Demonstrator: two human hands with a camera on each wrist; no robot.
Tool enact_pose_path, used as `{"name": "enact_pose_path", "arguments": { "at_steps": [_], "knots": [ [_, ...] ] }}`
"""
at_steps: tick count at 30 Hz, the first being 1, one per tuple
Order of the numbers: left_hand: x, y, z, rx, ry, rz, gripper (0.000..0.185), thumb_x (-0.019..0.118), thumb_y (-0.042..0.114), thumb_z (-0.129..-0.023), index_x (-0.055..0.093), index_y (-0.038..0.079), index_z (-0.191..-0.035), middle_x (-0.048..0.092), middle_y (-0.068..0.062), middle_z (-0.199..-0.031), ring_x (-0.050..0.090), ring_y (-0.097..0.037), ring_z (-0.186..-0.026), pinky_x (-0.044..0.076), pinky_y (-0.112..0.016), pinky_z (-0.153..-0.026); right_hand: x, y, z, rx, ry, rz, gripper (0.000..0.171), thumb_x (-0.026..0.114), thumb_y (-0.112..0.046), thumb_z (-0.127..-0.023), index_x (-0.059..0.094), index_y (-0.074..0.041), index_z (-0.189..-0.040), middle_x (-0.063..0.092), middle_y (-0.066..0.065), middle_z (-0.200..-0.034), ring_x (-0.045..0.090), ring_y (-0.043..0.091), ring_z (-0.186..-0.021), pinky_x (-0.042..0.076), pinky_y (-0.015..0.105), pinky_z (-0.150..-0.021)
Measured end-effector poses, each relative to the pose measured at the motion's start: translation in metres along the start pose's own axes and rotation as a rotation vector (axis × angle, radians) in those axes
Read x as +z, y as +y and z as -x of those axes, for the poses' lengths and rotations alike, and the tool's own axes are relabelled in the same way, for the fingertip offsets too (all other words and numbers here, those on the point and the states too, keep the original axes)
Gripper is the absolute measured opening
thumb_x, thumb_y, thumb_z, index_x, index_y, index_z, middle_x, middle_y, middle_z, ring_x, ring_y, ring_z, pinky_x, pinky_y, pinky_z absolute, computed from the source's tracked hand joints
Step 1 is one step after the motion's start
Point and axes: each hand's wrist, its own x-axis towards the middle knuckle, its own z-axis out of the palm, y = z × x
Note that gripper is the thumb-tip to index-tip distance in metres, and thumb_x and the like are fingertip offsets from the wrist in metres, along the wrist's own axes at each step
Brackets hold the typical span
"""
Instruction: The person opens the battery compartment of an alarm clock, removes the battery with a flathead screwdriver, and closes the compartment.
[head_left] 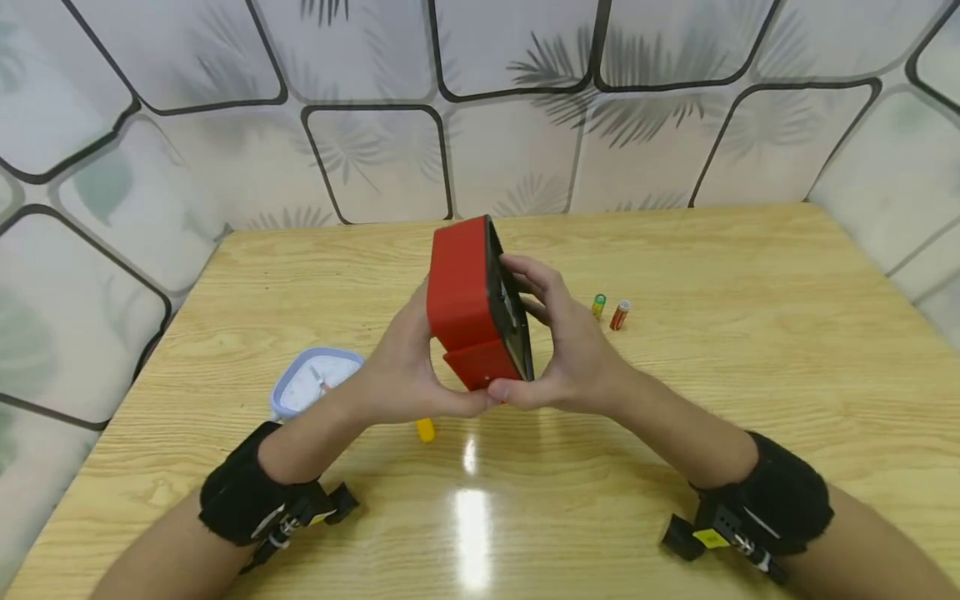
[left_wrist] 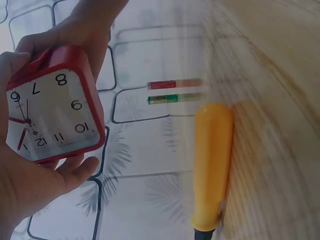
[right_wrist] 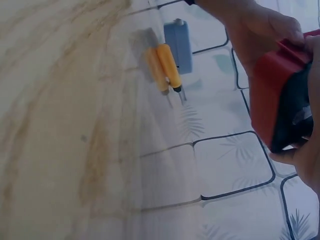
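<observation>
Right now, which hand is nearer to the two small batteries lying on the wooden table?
Right. The right hand, gripping the red square clock, sits just beside the batteries; the left hand holds the clock's far side, away from them.

Numerals 6 to 12 on red clock [left_wrist: 52, 105] face

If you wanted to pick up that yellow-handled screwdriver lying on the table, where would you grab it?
Probably by the yellow handle, pinched across its width from above. The screwdriver lies flat on the table, and the handle is its thickest part; the short tip offers little to hold.
</observation>
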Motion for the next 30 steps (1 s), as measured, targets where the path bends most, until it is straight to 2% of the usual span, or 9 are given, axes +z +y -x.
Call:
{"name": "enact_pose_path", "arguments": {
  "at_steps": [4, 7, 11, 14, 16, 18, 22, 26, 30],
  "knots": [
    [-0.001, -0.007, 0.003, -0.034, 0.007, -0.075, 0.102, 0.081, 0.011, -0.056, 0.027, 0.004, -0.142, 0.048, -0.008, -0.126, 0.046, -0.018, -0.113, 0.045, -0.041, -0.093, -0.004, -0.003, -0.002, -0.025, -0.055, -0.016, 0.106, 0.074, -0.051, -0.07, 0.011, -0.01, -0.145, 0.04, 0.007, -0.14, 0.042, 0.021, -0.127, 0.042, 0.045, -0.1],
    [-0.003, -0.014, 0.007, -0.035, -0.004, -0.192, 0.119, 0.082, 0.021, -0.054, 0.013, 0.012, -0.151, 0.041, -0.006, -0.134, 0.041, -0.018, -0.118, 0.043, -0.04, -0.095, -0.008, -0.003, -0.006, -0.114, -0.03, -0.08, 0.11, 0.078, -0.045, -0.068, 0.008, -0.001, -0.141, 0.04, 0.01, -0.137, 0.044, 0.024, -0.122, 0.044, 0.039, -0.097],
    [-0.01, -0.017, 0.009, 0.0, -0.012, -0.318, 0.121, 0.081, 0.028, -0.054, 0.011, 0.013, -0.151, 0.034, -0.008, -0.14, 0.035, -0.019, -0.124, 0.043, -0.039, -0.094, -0.011, -0.002, -0.01, -0.236, 0.067, -0.219, 0.109, 0.083, -0.038, -0.064, 0.01, 0.005, -0.133, 0.044, 0.016, -0.13, 0.047, 0.028, -0.115, 0.045, 0.034, -0.093],
    [-0.018, -0.014, 0.009, -0.002, -0.032, -0.395, 0.119, 0.08, 0.029, -0.054, 0.013, 0.014, -0.151, 0.031, -0.007, -0.142, 0.031, -0.019, -0.125, 0.045, -0.038, -0.092, -0.013, -0.002, -0.012, -0.269, 0.111, -0.291, 0.108, 0.086, -0.035, -0.061, 0.014, 0.002, -0.132, 0.047, 0.018, -0.129, 0.05, 0.029, -0.113, 0.048, 0.032, -0.089],
    [-0.023, -0.01, 0.009, -0.001, -0.053, -0.475, 0.118, 0.078, 0.031, -0.053, 0.015, 0.014, -0.151, 0.032, -0.007, -0.142, 0.031, -0.019, -0.124, 0.042, -0.037, -0.092, -0.016, -0.004, -0.013, -0.257, 0.109, -0.289, 0.108, 0.087, -0.035, -0.061, 0.015, 0.001, -0.133, 0.046, 0.018, -0.13, 0.05, 0.03, -0.113, 0.048, 0.032, -0.088],
    [-0.028, -0.008, 0.008, 0.009, -0.075, -0.578, 0.117, 0.076, 0.034, -0.052, 0.018, 0.013, -0.15, 0.034, -0.007, -0.141, 0.031, -0.021, -0.122, 0.039, -0.037, -0.093, -0.02, -0.007, -0.013, -0.23, 0.078, -0.224, 0.108, 0.085, -0.036, -0.062, 0.017, 0.004, -0.136, 0.045, 0.019, -0.131, 0.048, 0.03, -0.116, 0.048, 0.032, -0.09],
    [-0.034, -0.007, 0.007, 0.052, -0.109, -0.743, 0.114, 0.073, 0.038, -0.048, 0.025, 0.009, -0.148, 0.039, -0.011, -0.136, 0.034, -0.026, -0.118, 0.033, -0.042, -0.096, -0.027, -0.014, -0.013, -0.161, -0.041, 0.074, 0.112, 0.084, -0.041, -0.063, 0.02, 0.004, -0.143, 0.043, 0.015, -0.132, 0.042, 0.024, -0.12, 0.044, 0.028, -0.096],
    [-0.035, -0.01, 0.009, 0.093, -0.115, -0.778, 0.11, 0.072, 0.036, -0.048, 0.03, 0.006, -0.146, 0.042, -0.012, -0.133, 0.034, -0.028, -0.117, 0.031, -0.045, -0.098, -0.027, -0.019, -0.013, -0.123, -0.112, 0.328, 0.115, 0.087, -0.04, -0.057, 0.024, -0.001, -0.144, 0.046, 0.011, -0.131, 0.042, 0.02, -0.119, 0.044, 0.03, -0.095],
    [-0.031, -0.015, 0.01, 0.128, -0.128, -0.743, 0.108, 0.073, 0.034, -0.052, 0.029, 0.003, -0.145, 0.04, -0.014, -0.135, 0.036, -0.028, -0.12, 0.032, -0.044, -0.1, -0.022, -0.019, -0.009, -0.137, -0.083, 0.393, 0.109, 0.088, -0.038, -0.053, 0.033, 0.004, -0.137, 0.048, 0.012, -0.129, 0.045, 0.021, -0.117, 0.049, 0.034, -0.091]
  ]
}}
